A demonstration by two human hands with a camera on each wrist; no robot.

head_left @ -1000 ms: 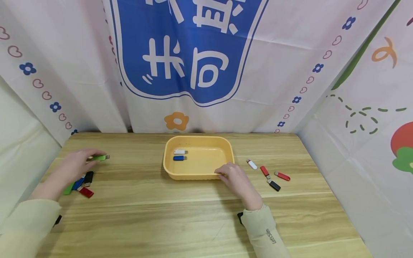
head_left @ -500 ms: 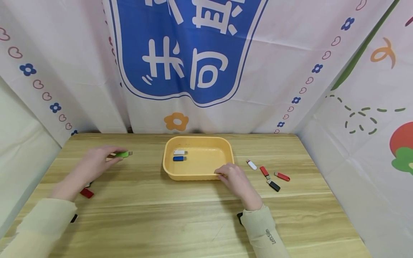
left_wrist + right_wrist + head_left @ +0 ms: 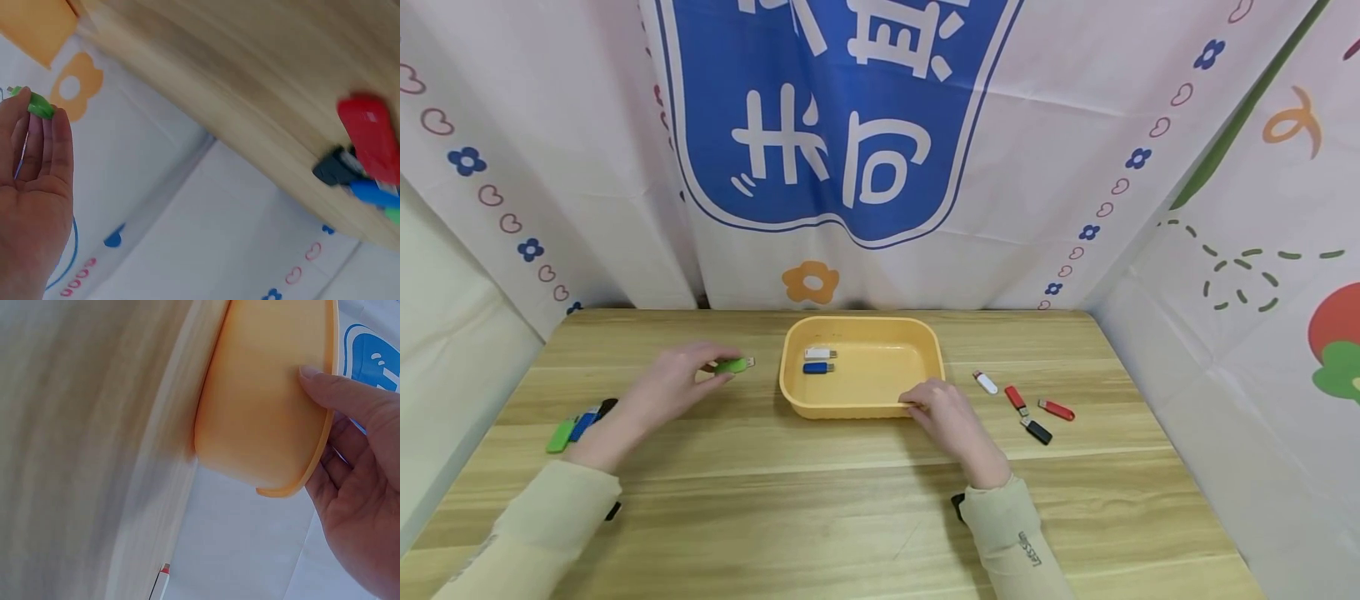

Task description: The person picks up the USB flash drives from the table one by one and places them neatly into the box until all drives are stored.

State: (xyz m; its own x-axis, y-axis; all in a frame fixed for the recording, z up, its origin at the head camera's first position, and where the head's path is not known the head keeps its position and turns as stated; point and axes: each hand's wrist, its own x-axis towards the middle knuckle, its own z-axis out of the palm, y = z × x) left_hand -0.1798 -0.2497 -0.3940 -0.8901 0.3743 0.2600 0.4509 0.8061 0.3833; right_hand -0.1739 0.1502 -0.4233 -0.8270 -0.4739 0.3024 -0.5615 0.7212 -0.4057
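Note:
My left hand (image 3: 679, 379) pinches a green USB stick (image 3: 732, 365) by its body, its metal plug pointing right toward the yellow tray (image 3: 850, 412). In the left wrist view the same green USB stick (image 3: 40, 106) sits between thumb and fingertips. My right hand (image 3: 951, 425) grips the near rim of the tray at its right corner; in the right wrist view the thumb lies on the outer wall of the tray (image 3: 262, 412). Inside the tray, at its left, lie a white USB stick (image 3: 820, 354) and a blue USB stick (image 3: 817, 367), side by side.
Left on the table are a green USB stick (image 3: 561, 437), a blue one (image 3: 583, 425) and a black one (image 3: 607, 407), partly behind the left arm. A red one (image 3: 369, 134) shows in the left wrist view. Several more, including a white one (image 3: 986, 382), lie right of the tray.
My left hand has carried the green USB stick rightward from the left pile to just left of the tray. The right hand and the tray have stayed in place.

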